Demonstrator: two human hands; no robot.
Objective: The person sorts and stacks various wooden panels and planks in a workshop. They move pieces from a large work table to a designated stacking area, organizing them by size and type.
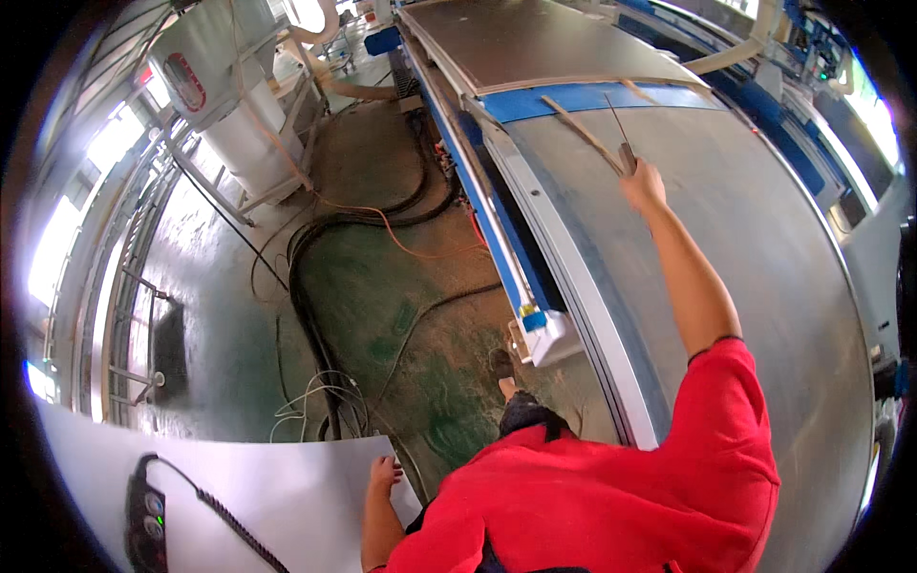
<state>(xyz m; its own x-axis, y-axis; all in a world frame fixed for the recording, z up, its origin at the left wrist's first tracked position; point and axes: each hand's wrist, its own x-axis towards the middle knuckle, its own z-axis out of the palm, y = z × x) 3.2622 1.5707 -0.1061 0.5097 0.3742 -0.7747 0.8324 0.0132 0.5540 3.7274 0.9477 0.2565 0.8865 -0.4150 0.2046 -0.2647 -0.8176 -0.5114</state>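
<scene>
My right hand [644, 185] reaches far out over the grey metal bed of a long machine [735, 229]. Its fingers are closed on a thin dark rod with a flat grey-brown handle [627, 159]; the exact kind is unclear. Beside it, a narrow wooden strip [578, 126] runs from near my fingers toward the blue band; I cannot tell whether the hand also touches it. Low on the left, my left hand [386, 471] rests by the edge of a white panel [287, 468], its fingers loosely bent and apart, with nothing seen in them.
A large brown board [554, 43] lies on the bed's far end. Thick black cables [310, 286] and an orange hose [392, 229] cross the dusty green floor to the left. A handheld control box [148, 520] with a coiled cord sits on the white panel.
</scene>
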